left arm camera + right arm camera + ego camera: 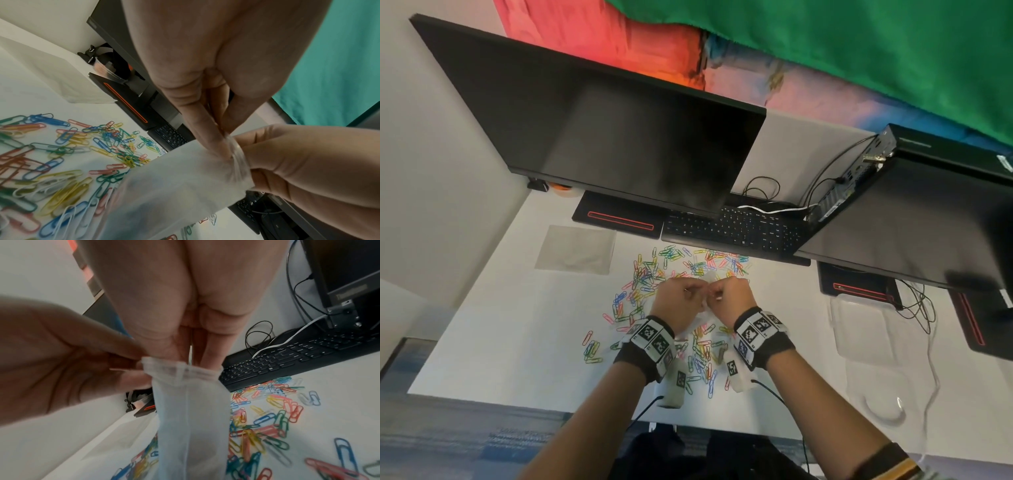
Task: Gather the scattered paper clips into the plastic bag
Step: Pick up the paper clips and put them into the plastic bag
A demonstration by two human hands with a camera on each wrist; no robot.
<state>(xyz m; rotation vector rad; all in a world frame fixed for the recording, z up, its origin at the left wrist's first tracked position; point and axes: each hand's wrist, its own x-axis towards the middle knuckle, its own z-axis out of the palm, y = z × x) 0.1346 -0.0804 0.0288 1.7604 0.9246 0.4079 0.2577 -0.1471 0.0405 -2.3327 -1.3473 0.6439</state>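
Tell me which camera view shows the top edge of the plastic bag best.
The right wrist view: the plastic bag hangs there with its top edge pinched by both hands. The left wrist view shows that edge bunched and blurred; in the head view the hands hide it.

both forearms reach forward, left hand [677, 298] and right hand [730, 297] close together, fingers [207, 129] curled, pinching.

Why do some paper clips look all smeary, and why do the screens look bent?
Right wrist view: the nearest paper clips are blurred, too close to the lens. Left wrist view: the plastic bag and the nearest clips look soft as well. Head view: the wide lens makes the monitor look slanted and stretched.
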